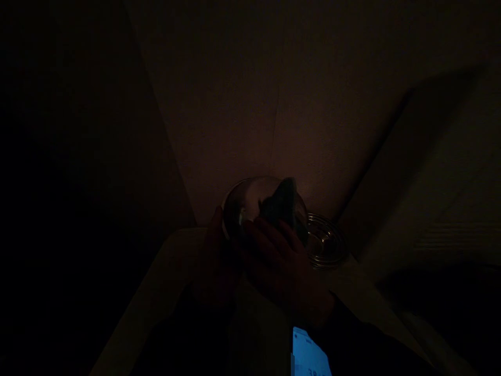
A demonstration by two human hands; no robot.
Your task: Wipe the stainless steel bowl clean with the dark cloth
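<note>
Left hand: grasping metal bowl (251, 192) at left rim
Right hand (284, 258): holding dark cloth (282, 202) against it
Risk: uneven pressing could be slipping it into right-side dishes (327, 243)

The long sleeves (366, 331) look dark (nearly black in this gloom).

- A phone (311, 352) glows blue near the bottom edge of the view, part of a number showing on its lit screen.
- Round metal dishes (327, 244), apparently nested, catch a faint gleam at the far right corner of a pale table (156, 292).
- A plain wall (230, 115) rises behind the table in deep gloom.
- At right, a slanted panel (442, 177) stands in shadow, faint ribs low on its surface.
</note>
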